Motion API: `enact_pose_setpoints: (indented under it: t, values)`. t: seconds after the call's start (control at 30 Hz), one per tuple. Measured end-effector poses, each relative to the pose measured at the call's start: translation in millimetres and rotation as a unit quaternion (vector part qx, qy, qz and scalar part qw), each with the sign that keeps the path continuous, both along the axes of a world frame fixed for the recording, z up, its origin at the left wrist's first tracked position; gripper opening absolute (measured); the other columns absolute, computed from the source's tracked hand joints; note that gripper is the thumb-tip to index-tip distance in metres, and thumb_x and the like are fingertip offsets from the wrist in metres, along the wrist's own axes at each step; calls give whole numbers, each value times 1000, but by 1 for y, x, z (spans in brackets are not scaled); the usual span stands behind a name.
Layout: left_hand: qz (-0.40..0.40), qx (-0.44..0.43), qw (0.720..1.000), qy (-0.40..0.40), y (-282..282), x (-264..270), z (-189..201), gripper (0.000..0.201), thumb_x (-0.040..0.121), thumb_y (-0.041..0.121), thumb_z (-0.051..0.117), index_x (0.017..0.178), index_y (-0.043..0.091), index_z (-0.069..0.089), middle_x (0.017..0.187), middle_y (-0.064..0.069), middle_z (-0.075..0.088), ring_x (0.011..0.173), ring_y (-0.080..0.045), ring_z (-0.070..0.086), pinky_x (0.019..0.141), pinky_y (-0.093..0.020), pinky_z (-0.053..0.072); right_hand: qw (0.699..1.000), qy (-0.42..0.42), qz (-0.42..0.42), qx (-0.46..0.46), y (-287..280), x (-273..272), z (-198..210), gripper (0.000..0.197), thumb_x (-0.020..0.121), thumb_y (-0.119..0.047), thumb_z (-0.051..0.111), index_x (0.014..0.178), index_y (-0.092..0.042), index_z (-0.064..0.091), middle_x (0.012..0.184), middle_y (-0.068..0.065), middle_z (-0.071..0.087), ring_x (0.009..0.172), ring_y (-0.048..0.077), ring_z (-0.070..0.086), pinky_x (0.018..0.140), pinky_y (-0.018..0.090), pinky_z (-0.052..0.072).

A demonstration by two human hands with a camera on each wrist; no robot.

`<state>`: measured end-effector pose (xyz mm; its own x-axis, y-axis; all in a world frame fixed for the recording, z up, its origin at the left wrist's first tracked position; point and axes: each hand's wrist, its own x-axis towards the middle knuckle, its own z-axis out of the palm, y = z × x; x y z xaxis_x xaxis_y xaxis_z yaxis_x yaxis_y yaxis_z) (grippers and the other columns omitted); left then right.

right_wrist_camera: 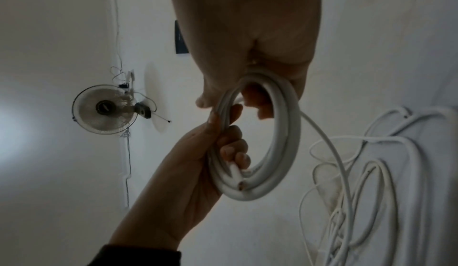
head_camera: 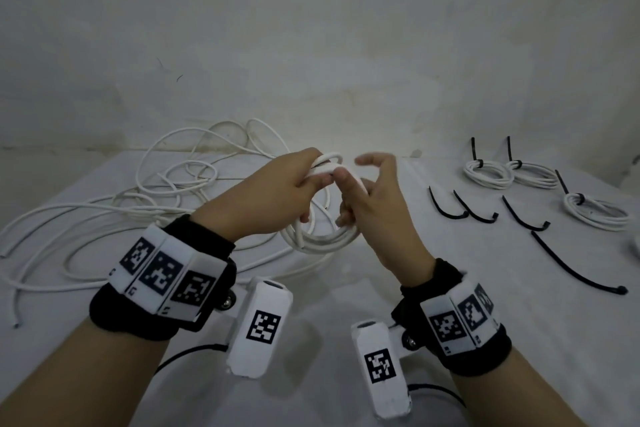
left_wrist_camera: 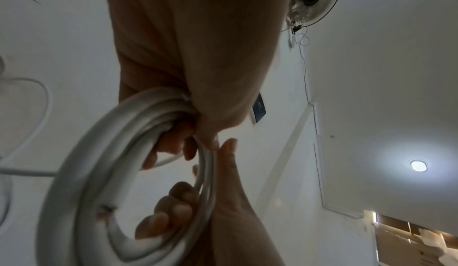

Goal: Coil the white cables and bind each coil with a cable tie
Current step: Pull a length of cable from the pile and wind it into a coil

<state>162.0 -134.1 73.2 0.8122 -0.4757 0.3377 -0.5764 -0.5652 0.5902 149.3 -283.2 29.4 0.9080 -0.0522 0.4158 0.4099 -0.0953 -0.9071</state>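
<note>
A small coil of white cable (head_camera: 325, 241) hangs between my two hands above the table's middle. My left hand (head_camera: 311, 191) grips its top, fingers curled round the strands (left_wrist_camera: 173, 144). My right hand (head_camera: 356, 191) holds the coil (left_wrist_camera: 81, 172) just to the right; its lower fingers (left_wrist_camera: 171, 213) curl round the strands, and its index finger and thumb stick out. In the right wrist view the coil (right_wrist_camera: 285, 133) shows a cut end and a free length (right_wrist_camera: 329, 142) trailing off. Several loose black cable ties (head_camera: 474, 211) lie to the right.
Loose white cables (head_camera: 173, 191) sprawl in loops over the left half of the white-covered table (head_camera: 450, 322). Three bound coils (head_camera: 488, 175) (head_camera: 535, 175) (head_camera: 595, 213) sit at the far right. A plain wall stands close behind. A wall fan (right_wrist_camera: 106, 111) shows overhead.
</note>
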Motion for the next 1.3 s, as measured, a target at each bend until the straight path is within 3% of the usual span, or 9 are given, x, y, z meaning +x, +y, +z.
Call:
enact_pose_setpoints:
  t: [0.1,0.2,0.3,0.4,0.6,0.83,1.03,1.17,1.3]
  values:
    - [-2,-6,1000,-12,0,1,0,21,99,29,45,78,26,45,60,4,55,49,-6,59,58,-32,47,986,-63,-42,-146,-13,5,0,54,78,-56,53,128,-43,36,110,-2,46,94,5,53,78,11,43]
    - [-5,-13,1000,-9,0,-1,-3,15,98,25,45,84,29,50,61,7,53,50,-5,58,56,-25,45,961,-87,-35,-259,-28,14,-3,44,83,-64,56,120,-41,47,136,-7,34,128,10,31,98,10,27]
    - [-9,-33,999,-8,0,-2,-8,11,98,24,47,97,20,57,65,9,53,52,-4,57,55,-22,47,967,-102,-14,-232,-28,16,-7,40,79,-51,67,105,-25,49,105,-12,54,103,-2,48,84,10,35]
    - [3,-49,999,-12,-1,-2,-13,14,98,26,46,98,15,56,67,7,53,54,-5,57,59,-28,50,968,-158,-33,-192,-24,15,-7,43,75,-40,75,99,-18,48,89,-5,52,78,5,49,71,15,41]
    - [59,-167,983,-42,-2,-1,-15,17,99,23,43,98,12,57,62,3,51,48,-4,54,54,-26,46,938,-250,-131,-199,-22,16,-8,25,87,-29,68,107,-14,66,91,-3,55,79,5,56,64,17,50]
    - [99,-275,956,-20,-9,3,-29,19,100,20,39,100,11,56,60,2,51,50,-7,54,51,-16,44,982,-131,-70,-119,-20,10,-3,14,93,-23,60,104,-28,68,73,5,70,63,17,65,54,19,55]
    - [87,-311,946,10,-17,4,-36,19,101,18,39,103,10,56,62,5,49,48,-4,52,54,-28,51,998,24,64,-13,-24,12,0,31,101,-26,43,101,-6,67,78,12,72,75,25,71,71,35,59]
    - [76,-325,943,16,-19,3,-38,20,102,19,37,103,10,56,67,4,45,49,-3,51,52,-23,49,950,121,235,166,-28,10,4,28,94,-22,42,97,-1,61,69,11,67,63,23,66,66,32,56]
    - [49,-320,946,4,-27,-1,-40,21,102,18,36,106,8,55,65,0,45,50,-4,48,49,-13,42,913,160,282,246,-30,7,9,31,87,-36,42,83,-7,54,43,1,40,35,12,38,57,29,48]
